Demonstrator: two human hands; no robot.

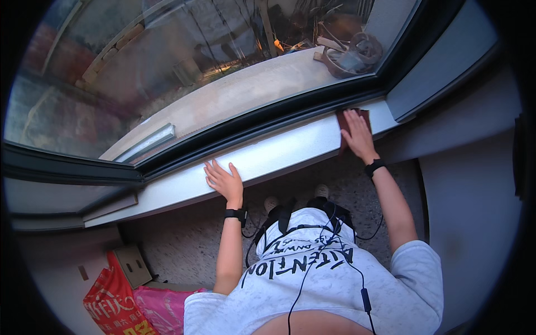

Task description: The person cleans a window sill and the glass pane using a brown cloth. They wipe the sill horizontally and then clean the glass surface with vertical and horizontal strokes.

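Note:
A white window sill (285, 146) runs below a dark-framed window. Resting flat on the sill's front part, my left hand (224, 180) has its fingers stretched out and holds nothing. Toward the sill's right end, my right hand (358, 134) presses down on a dark brown cloth (345, 127), its fingers extended over it. The cloth lies on the sill and hangs a little over the front edge. Part of it is hidden under the palm. A black band sits on each wrist.
Beyond the glass, a basin with odds and ends (353, 58) stands on an outer ledge (262, 84). A red bag (111, 296), a pink bag (162, 307) and a cardboard box (132, 266) are at the lower left. Black cables hang over my shirt.

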